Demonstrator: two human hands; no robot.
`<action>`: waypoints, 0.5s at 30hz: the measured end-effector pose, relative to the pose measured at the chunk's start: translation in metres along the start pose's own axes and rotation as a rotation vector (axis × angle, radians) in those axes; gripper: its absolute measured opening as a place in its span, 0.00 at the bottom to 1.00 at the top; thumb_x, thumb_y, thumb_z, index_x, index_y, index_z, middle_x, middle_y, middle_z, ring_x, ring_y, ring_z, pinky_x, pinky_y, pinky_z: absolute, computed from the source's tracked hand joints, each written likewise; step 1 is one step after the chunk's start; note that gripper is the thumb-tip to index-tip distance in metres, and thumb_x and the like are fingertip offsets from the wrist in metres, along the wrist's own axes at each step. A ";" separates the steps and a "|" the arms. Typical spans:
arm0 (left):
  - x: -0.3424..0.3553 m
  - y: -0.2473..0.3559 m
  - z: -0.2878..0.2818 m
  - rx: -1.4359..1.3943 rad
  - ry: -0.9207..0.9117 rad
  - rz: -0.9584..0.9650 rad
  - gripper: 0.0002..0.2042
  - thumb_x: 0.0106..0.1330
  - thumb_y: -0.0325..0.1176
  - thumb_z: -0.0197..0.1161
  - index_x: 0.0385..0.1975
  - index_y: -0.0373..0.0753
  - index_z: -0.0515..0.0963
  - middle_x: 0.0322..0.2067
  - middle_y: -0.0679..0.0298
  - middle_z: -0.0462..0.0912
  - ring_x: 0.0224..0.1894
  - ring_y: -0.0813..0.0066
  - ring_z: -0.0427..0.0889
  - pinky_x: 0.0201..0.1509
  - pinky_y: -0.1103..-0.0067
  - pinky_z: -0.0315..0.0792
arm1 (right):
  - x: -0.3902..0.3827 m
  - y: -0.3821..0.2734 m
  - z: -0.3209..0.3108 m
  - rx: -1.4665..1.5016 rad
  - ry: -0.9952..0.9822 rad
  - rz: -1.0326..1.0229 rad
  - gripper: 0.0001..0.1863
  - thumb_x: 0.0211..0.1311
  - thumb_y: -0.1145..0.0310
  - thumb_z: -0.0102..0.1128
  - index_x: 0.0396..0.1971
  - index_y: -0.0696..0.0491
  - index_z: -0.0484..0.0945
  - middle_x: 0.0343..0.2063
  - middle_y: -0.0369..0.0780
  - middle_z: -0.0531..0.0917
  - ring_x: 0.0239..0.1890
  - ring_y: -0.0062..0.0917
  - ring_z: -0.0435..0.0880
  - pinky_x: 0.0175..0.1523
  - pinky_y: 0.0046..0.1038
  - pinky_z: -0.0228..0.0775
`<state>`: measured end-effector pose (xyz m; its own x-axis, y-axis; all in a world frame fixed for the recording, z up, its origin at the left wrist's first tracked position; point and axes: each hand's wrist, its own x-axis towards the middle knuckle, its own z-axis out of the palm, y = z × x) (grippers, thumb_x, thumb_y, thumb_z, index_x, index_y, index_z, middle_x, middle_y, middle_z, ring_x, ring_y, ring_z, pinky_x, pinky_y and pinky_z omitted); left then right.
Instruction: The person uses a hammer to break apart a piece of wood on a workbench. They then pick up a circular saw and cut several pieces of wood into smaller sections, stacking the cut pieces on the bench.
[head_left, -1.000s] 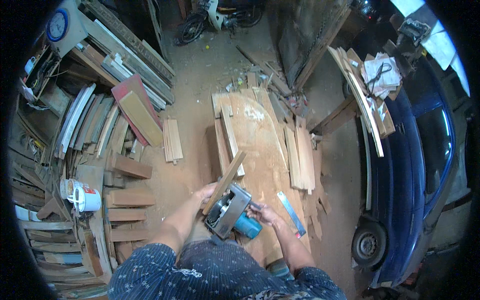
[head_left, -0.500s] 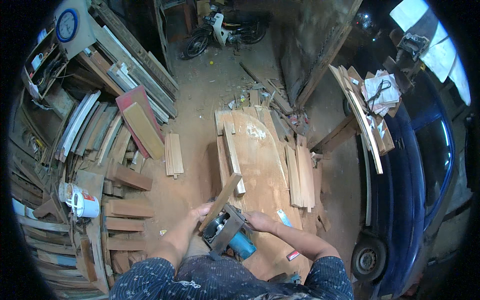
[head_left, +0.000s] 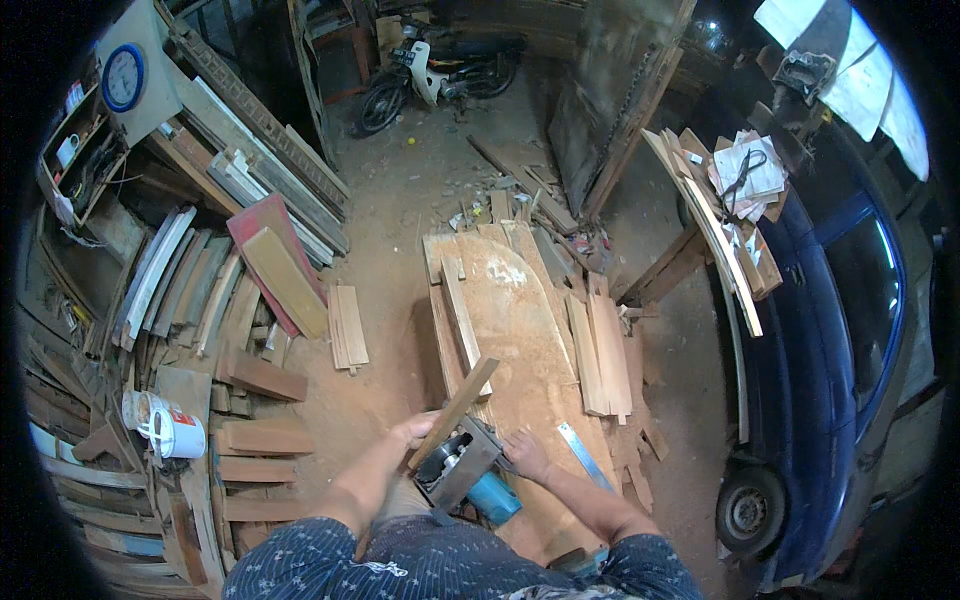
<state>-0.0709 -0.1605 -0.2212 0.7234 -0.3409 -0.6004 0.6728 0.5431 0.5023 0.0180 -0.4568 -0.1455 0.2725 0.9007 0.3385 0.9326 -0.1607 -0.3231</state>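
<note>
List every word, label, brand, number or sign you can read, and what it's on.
No text reads clearly enough to quote.
Bucket: red label, too small to read.
Clock: dial marks, too small.
Motorbike: front plate, too small.
Ruler: any marks too fine.
Papers: no print can be made out.
Blue power tool: no lettering can be made out.

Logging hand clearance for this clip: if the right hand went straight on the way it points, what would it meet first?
Most likely the flat metal plate of the blue power tool, right beside the right hand; they may be touching, as depth is unclear.
</note>
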 end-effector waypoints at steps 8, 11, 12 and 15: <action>0.003 0.016 0.049 0.033 0.099 0.022 0.16 0.78 0.44 0.55 0.54 0.40 0.79 0.36 0.66 0.84 0.34 0.78 0.83 0.35 0.77 0.81 | -0.053 -0.017 0.025 1.391 0.051 1.111 0.12 0.68 0.69 0.53 0.45 0.59 0.81 0.38 0.43 0.85 0.41 0.31 0.84 0.48 0.35 0.77; 0.012 0.021 0.067 0.115 0.101 0.001 0.17 0.80 0.45 0.52 0.52 0.39 0.79 0.34 0.66 0.83 0.31 0.77 0.82 0.32 0.78 0.81 | -0.077 -0.009 0.018 2.075 0.206 1.125 0.17 0.73 0.65 0.53 0.52 0.62 0.77 0.42 0.46 0.84 0.43 0.33 0.84 0.54 0.37 0.78; 0.016 0.019 0.069 0.152 0.106 -0.004 0.17 0.80 0.46 0.51 0.51 0.39 0.80 0.33 0.66 0.83 0.30 0.77 0.82 0.31 0.77 0.80 | -0.073 -0.004 0.011 2.219 0.206 1.052 0.18 0.73 0.65 0.53 0.54 0.62 0.76 0.44 0.46 0.84 0.45 0.33 0.84 0.55 0.37 0.77; 0.019 0.038 0.138 0.313 0.111 0.013 0.24 0.80 0.52 0.49 0.56 0.38 0.79 0.42 0.63 0.87 0.39 0.74 0.84 0.40 0.73 0.82 | -0.109 0.008 0.026 2.262 0.370 1.017 0.21 0.75 0.65 0.53 0.60 0.62 0.73 0.53 0.47 0.82 0.53 0.33 0.83 0.61 0.36 0.76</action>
<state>-0.0106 -0.2525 -0.1273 0.7227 -0.2408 -0.6479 0.6909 0.2787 0.6671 -0.0104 -0.5453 -0.2075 0.4937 0.7516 -0.4375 -0.8666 0.3827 -0.3203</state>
